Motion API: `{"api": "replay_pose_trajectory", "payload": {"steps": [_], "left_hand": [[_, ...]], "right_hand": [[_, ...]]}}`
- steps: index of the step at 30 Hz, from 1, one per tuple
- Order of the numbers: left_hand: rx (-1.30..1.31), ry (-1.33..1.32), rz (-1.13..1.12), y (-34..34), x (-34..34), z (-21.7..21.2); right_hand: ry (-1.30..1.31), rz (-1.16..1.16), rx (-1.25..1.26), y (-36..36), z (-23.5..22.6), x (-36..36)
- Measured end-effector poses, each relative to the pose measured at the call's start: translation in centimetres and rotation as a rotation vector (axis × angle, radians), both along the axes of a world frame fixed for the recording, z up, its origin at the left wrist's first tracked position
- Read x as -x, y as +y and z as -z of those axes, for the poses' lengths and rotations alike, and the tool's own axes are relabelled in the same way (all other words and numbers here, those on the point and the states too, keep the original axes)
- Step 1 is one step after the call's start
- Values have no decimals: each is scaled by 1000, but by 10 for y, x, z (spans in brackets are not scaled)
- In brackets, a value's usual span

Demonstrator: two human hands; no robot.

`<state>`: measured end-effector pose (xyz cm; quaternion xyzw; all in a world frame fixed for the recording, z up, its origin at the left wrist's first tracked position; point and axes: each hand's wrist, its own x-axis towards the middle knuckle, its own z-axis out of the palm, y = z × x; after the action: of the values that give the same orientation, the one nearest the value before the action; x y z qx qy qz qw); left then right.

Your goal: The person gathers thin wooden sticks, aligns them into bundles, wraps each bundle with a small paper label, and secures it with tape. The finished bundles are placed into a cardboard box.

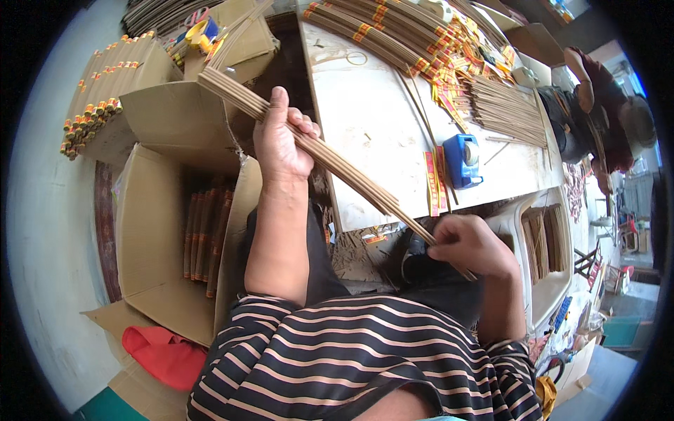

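A bundle of long brown incense sticks [344, 171] slants across in front of me, from upper left to lower right. Around its upper part my left hand [284, 146] is closed, thumb up along the sticks. My right hand [472, 244], slightly blurred, has its fingers curled at the lower end, where a few sticks reach further out than the others. Beyond the bundle, on the white table [372, 105], stands a blue tape dispenser [462, 163]. Beside it lie red and yellow paper strips [432, 184] and some loose thin sticks.
At my left an open cardboard box [151, 231] holds dark wrapped bundles [207, 235]; a red cloth [165, 356] lies by it. Banded stick bundles [382, 31] and a loose stick pile [507, 112] cover the table's far side. A white bin [554, 242] with sticks stands right. Another person [597, 112] is at far right.
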<state>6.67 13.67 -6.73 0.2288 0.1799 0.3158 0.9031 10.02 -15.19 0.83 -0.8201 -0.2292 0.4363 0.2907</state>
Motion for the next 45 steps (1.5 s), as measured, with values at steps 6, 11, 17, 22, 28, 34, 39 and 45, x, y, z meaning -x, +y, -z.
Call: {"api": "replay_pose_trajectory", "payload": {"steps": [6,11,17,22,28,34,39,45], "left_hand": [[-21,-35,50,12,4,-2],[-7,-32,227,-15,-3,-7],[9,-44,380,-27,-6,-5],[5,-46,424,-31,-6,-1],[14,-45,413,-35,-6,-1],[107,-107,392,-24,-7,4],[190,-86,364,-21,-8,8],[187,19,305,-21,-9,9]], "right_hand": [[-28,281,-37,-27,17,-7],[-369,237,-35,30,59,-36],[-690,178,88,62,96,-64],[-898,123,43,66,80,-51],[256,142,-562,78,66,-2],[679,406,-596,73,65,-4],[789,446,-594,67,66,-5],[855,372,-581,61,74,-1]]}}
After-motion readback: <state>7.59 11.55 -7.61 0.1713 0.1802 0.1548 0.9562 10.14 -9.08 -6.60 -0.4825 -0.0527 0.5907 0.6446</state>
